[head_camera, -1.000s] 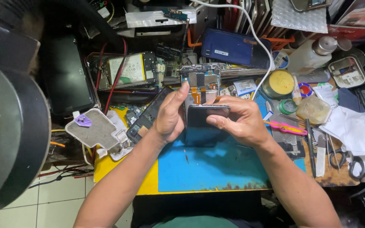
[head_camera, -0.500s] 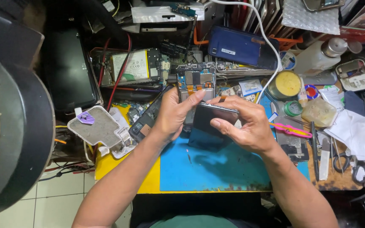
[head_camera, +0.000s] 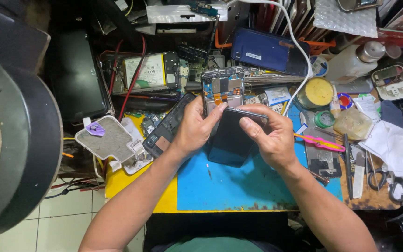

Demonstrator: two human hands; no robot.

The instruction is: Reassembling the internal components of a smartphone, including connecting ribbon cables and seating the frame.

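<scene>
Since the earlier frames, both hands have been drawn slightly nearer to the body, and the dark rectangular glass screen panel (head_camera: 232, 140) has been tilted so that its far edge is lifted. It is held between the two hands above the blue rubber work mat (head_camera: 239, 186), its near end hanging just over the mat. The left hand (head_camera: 194, 128) is curled round the panel's left edge, with thumb and forefinger pinched at the upper left corner. The right hand (head_camera: 269, 137) is closed over the upper right corner, the thumb pressed on the glass face and the fingers wrapped behind. Just beyond the fingertips an opened phone frame with exposed circuit board and orange ribbon connector (head_camera: 223, 88) is seen; whether it is joined to the panel cannot be told from this view. Beyond the right hand lies a dark blue phone back cover (head_camera: 267, 51), with a white cable (head_camera: 299, 51) running across it. To the right of the right hand a round tin of yellow paste (head_camera: 317, 92) and pink plastic tweezers (head_camera: 320, 142) are placed. To the left of the left hand a grey-padded white tray with a purple pick (head_camera: 110, 140) is set, near a black phone frame (head_camera: 166, 128).
</scene>
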